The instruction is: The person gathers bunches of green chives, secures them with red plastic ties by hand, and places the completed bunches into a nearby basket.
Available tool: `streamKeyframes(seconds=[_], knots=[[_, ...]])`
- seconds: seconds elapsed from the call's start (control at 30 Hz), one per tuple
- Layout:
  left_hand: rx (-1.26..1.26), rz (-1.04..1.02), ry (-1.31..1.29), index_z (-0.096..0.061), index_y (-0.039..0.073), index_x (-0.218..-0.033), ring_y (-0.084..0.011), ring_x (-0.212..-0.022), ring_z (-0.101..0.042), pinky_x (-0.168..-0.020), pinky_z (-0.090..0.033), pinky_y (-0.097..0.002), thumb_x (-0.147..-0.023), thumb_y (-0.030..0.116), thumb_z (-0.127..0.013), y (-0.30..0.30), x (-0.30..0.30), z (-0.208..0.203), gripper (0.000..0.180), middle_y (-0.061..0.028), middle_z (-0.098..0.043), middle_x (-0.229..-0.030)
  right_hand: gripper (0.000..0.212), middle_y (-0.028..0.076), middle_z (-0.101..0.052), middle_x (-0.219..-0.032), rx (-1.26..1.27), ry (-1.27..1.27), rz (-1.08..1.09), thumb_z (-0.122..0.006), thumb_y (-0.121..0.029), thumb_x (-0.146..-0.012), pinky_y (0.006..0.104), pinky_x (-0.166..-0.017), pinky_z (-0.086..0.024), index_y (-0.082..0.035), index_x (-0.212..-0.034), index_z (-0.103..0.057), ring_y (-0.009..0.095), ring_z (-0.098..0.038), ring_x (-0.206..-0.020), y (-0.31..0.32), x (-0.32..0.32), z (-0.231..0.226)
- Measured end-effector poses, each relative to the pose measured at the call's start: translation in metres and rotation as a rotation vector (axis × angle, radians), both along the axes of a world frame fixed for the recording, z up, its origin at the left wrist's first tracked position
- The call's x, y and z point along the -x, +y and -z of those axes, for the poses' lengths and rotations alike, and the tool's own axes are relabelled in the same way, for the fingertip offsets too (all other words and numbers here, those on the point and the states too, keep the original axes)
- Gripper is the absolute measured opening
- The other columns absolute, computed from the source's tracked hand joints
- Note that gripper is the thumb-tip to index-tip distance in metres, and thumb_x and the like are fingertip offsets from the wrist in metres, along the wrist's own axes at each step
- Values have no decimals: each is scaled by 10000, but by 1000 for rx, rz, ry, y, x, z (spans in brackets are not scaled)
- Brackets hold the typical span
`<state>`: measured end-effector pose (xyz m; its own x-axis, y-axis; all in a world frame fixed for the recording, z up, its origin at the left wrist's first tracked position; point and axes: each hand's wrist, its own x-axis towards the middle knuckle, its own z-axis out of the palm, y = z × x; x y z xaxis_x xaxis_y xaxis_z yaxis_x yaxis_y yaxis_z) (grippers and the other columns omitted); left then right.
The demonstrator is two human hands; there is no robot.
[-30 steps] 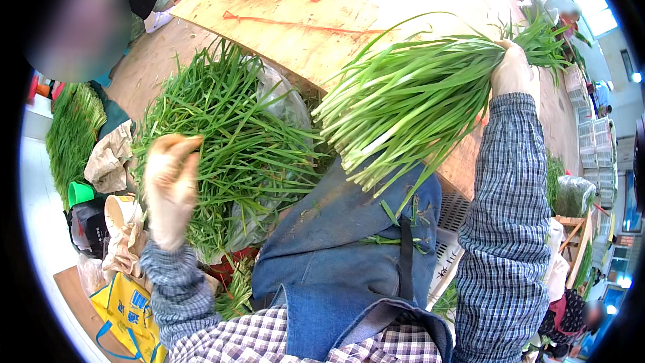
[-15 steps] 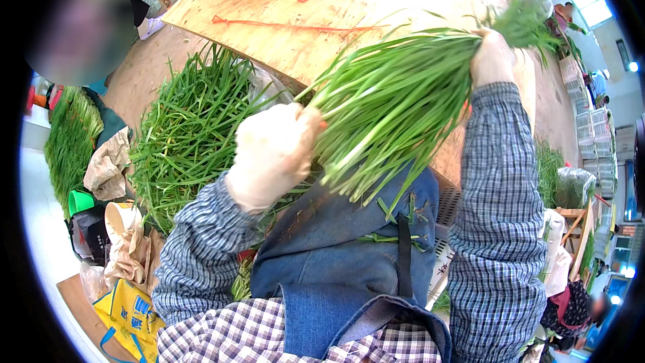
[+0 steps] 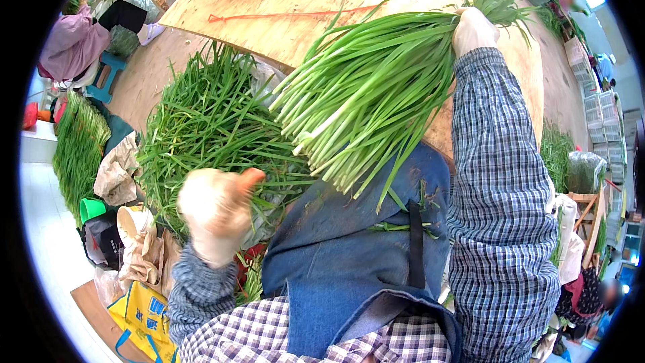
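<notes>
1 big bunch of green chives (image 3: 366, 104) is gripped by the right hand (image 3: 472, 29) near its leafy end; soft, bendy, light. Left hand (image 3: 216, 212) hangs loosely curled, empty.

Illumination bright and even; daylight apparently enters from windows at upper right, where highlights blow out. The floor (image 3: 47, 228) at left is overexposed to near white. Shadows soft. Strong fisheye bending toward a black circular rim. The left hand (image 3: 215, 212) is motion-blurred and washed out; the bunch of green stalks (image 3: 369, 101) is sharp.
</notes>
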<state>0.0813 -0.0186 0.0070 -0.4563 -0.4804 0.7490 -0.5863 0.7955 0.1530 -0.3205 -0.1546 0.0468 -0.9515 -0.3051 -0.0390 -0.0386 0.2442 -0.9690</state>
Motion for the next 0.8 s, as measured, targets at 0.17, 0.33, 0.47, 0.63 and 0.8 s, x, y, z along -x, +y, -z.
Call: streamKeyframes(seconds=[0.17,0.33,0.47,0.63,0.8], knots=[[-172,102,-129,-608,91,-1010,-209,-625,-545,-514,-451,-314,-640,49,-711,17,79,-24,387,-40,-537,-761,221,130,-646,-821,163,-213,136,-668,-16,-710,299,-620,-479,45,-917,-621,200,-603,-689,1,-3,-6],[-35,67,-139,-602,46,-959,-204,-603,-523,-485,-429,-323,-632,36,-700,-2,102,1,342,-44,-509,-758,232,133,-643,-818,175,-317,217,-661,-15,-721,296,-609,-472,71,-930,-610,192,-598,-678,-3,-15,-11],[-137,216,-21,-598,49,-860,-207,-619,-529,-500,-437,-321,-590,44,-622,-2,67,-2,271,-66,-510,-735,293,169,-647,-827,233,-346,136,-689,21,-678,300,-597,-480,101,-945,-602,204,-598,-617,8,-24,-18],[-490,-52,-239,-626,84,-800,-252,-681,-578,-563,-468,-345,-671,27,-660,8,-51,2,146,-85,-582,-756,315,134,-648,-946,-136,115,-252,-663,34,-698,279,-687,-498,26,-1009,-617,168,-617,-760,24,-11,1],[-588,-262,-261,-634,31,-855,-260,-687,-573,-613,-458,-341,-723,45,-645,11,-91,8,133,-104,-599,-769,318,79,-623,-1066,-514,917,-479,-606,14,-762,224,-865,-454,-94,-1060,-628,138,-597,-928,55,-8,-17]])
